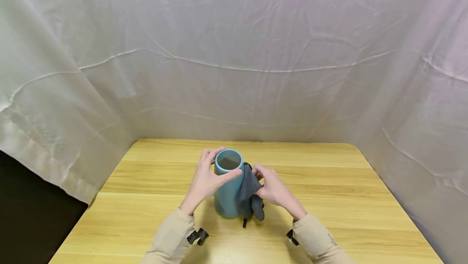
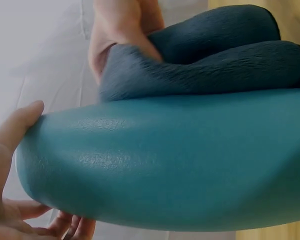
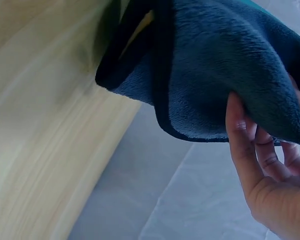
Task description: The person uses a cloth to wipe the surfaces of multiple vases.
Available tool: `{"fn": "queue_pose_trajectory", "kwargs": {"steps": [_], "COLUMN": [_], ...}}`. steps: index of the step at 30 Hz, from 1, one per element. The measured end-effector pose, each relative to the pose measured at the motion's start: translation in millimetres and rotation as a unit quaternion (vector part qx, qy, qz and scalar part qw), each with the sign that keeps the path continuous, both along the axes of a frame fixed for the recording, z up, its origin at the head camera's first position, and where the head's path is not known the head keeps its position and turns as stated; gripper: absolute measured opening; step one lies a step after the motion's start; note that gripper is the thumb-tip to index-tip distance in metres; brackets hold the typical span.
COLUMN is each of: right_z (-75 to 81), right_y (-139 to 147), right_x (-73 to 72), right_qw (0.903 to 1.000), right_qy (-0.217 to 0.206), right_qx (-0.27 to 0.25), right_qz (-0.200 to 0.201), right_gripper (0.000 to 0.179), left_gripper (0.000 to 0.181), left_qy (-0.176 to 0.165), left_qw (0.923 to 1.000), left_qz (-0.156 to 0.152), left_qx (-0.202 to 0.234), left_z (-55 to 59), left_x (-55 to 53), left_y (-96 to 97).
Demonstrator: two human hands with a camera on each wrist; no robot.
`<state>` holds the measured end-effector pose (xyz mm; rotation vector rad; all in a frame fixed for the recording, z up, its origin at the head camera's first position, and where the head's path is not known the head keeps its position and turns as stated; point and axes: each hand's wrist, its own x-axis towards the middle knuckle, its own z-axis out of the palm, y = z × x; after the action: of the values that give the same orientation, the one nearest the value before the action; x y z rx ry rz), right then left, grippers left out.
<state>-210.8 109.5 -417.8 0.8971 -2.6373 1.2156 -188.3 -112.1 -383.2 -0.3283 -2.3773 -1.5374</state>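
A tall blue vase (image 1: 227, 195) with an open, round mouth stands upright on the table. My left hand (image 1: 205, 176) grips it near the rim, thumb on the near side and fingers round the far left; in the left wrist view the vase's glossy side (image 2: 165, 160) fills the middle. Against the vase's right side hangs a dark grey-blue plush cloth (image 1: 250, 189) with black edging, folded and drooping toward the table. Its upper part is pinched by my right hand (image 1: 272, 187). The right wrist view shows those fingers (image 3: 236, 120) on the cloth.
The wooden table (image 1: 153, 215) carries light, glossy planks. Pale grey curtains (image 1: 256, 93) enclose its back and both sides. A small black strap end (image 1: 244, 223) hangs below the cloth. Black wrist devices (image 1: 198, 236) sit at both beige cuffs.
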Motion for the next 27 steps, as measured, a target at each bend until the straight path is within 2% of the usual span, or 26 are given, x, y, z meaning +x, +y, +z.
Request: {"fn": "queue_pose_trajectory", "kwargs": {"steps": [6, 13, 20, 27], "right_z": [-5.9, -7.8, -8.8, -10.7], "right_y": [1, 0, 0, 1], "right_x": [-2.6, -4.3, -5.5, -6.9], "right_qw": [0.9999, 0.9999, 0.9998, 0.9999], "right_qy": [0.013, 0.004, 0.002, 0.006], "right_qx": [0.010, 0.016, 0.016, 0.011], "right_qz": [0.002, -0.004, -0.006, -0.006], "right_gripper": [0.032, 0.030, 0.028, 0.029], "left_gripper": [0.074, 0.071, 0.069, 0.069], "left_qy": [-0.004, -0.045, -0.049, -0.055], "left_qw": [0.9986, 0.9909, 0.9838, 0.9783], "left_qz": [-0.047, -0.111, -0.167, -0.197], "left_qx": [0.025, 0.062, 0.043, 0.033], "left_z": [-0.1, -0.1, 0.6, 1.0], "left_x": [-2.6, -7.2, -13.0, -18.0], "left_y": [-9.6, -22.5, -33.5, -38.2]}}
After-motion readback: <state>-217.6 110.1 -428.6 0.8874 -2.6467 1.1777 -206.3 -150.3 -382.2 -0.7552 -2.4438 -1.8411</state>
